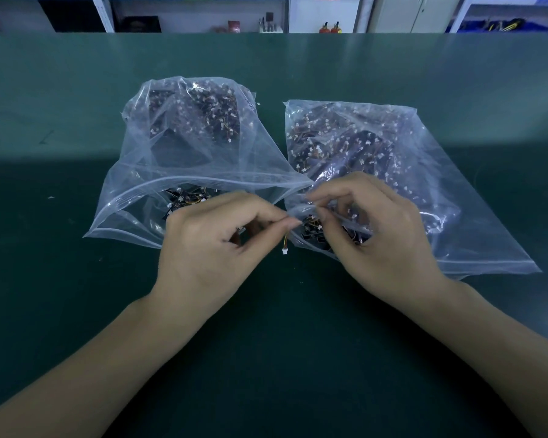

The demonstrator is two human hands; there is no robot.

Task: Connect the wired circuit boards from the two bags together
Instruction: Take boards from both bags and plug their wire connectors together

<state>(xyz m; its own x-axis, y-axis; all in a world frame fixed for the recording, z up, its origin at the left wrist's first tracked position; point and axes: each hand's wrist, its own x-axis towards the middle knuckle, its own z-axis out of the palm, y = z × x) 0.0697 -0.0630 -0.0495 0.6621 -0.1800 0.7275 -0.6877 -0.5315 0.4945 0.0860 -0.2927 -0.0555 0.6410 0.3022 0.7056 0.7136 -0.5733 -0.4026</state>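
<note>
Green matting is carrying two clear bags of boards near the table's [76, 311] front edge. The left hand [209, 248] is pinching a wire, its white plug [284, 251] dangling between the left bag [184, 159] and right bag [393, 184]. The right hand [377, 235] is pinching something at the right bag's mouth, probably drawing out a mate; next, the plugs need aligning.

Left hand [209, 245] and right hand [377, 229] meet fingertip to fingertip, fingers curled.

Clear bags [475, 197]; black boards [222, 115], white connectors [284, 251], yellow-red wires [286, 240]; dark green table [298, 343].
</note>
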